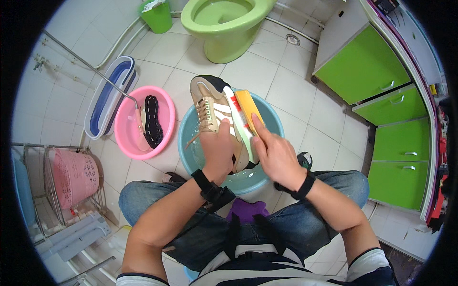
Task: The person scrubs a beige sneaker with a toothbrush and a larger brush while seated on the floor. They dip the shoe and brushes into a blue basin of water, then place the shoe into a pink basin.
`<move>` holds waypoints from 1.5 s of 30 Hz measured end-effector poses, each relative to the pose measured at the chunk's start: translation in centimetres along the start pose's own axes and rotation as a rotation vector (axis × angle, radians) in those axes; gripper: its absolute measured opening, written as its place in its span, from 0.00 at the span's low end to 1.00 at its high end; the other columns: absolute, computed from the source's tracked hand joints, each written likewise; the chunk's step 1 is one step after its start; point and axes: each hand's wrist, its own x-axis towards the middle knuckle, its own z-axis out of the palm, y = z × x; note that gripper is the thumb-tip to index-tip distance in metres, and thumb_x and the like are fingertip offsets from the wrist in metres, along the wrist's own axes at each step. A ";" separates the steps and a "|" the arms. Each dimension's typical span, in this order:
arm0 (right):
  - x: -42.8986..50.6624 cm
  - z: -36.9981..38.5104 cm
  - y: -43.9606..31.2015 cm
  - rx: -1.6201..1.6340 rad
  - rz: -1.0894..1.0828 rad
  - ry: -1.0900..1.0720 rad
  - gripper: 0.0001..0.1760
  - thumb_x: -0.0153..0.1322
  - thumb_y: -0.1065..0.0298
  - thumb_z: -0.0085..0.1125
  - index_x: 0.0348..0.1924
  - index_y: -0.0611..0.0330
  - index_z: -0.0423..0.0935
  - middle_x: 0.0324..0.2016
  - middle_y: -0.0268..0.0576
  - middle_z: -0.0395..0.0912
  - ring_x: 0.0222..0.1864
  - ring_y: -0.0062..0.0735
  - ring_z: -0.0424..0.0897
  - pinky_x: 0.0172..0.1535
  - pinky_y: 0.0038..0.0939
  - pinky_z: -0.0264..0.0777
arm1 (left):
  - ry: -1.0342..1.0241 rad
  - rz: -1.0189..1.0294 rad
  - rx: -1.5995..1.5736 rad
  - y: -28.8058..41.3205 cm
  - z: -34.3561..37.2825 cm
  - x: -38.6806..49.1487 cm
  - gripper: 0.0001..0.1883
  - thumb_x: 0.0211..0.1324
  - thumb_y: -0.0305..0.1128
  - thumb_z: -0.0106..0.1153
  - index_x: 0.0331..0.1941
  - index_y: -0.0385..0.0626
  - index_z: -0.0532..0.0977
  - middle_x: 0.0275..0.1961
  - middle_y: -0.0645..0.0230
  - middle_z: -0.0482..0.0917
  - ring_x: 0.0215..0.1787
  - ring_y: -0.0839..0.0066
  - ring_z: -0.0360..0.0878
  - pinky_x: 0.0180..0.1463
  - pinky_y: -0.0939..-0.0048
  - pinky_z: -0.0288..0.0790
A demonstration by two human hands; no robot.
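My left hand grips a tan, white and black lace-up sneaker by its opening, above a blue plastic basin that holds water. The sneaker lies on its side with the toe pointing away from me, its pale sole edge turned to the right. In my right hand is a scrub brush with a yellow back and red and white bristles. Its bristles press against the sole edge. A loose shoelace end hangs over the basin at the left.
Left of the blue basin, a pink basin holds another shoe, black sole up, and a long-handled pink tool. A blue and white tub leans behind it. Beyond stands a green toilet; green cabinets line the right.
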 end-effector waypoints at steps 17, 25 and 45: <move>-0.1 0.2 -0.1 -0.079 -0.064 0.038 0.33 0.83 0.59 0.51 0.80 0.55 0.61 0.25 0.63 0.80 0.25 0.63 0.83 0.34 0.53 0.80 | -0.078 -0.011 -0.011 0.7 -0.4 0.1 0.19 0.71 0.25 0.55 0.64 0.35 0.72 0.56 0.62 0.83 0.51 0.74 0.84 0.53 0.68 0.79; 2.7 -0.3 0.6 0.025 -0.002 0.059 0.31 0.82 0.59 0.50 0.78 0.53 0.65 0.30 0.64 0.84 0.32 0.65 0.84 0.41 0.55 0.80 | -0.088 -0.107 0.025 0.8 -0.6 -0.3 0.20 0.72 0.25 0.56 0.65 0.36 0.72 0.57 0.63 0.82 0.53 0.74 0.84 0.56 0.67 0.79; 2.8 20.3 23.1 -0.025 0.342 -0.433 0.40 0.80 0.56 0.53 0.84 0.44 0.52 0.55 0.69 0.83 0.58 0.65 0.84 0.63 0.50 0.76 | -0.066 -0.288 -0.140 1.4 -3.4 0.9 0.20 0.78 0.35 0.58 0.67 0.42 0.72 0.60 0.65 0.83 0.57 0.68 0.85 0.61 0.59 0.80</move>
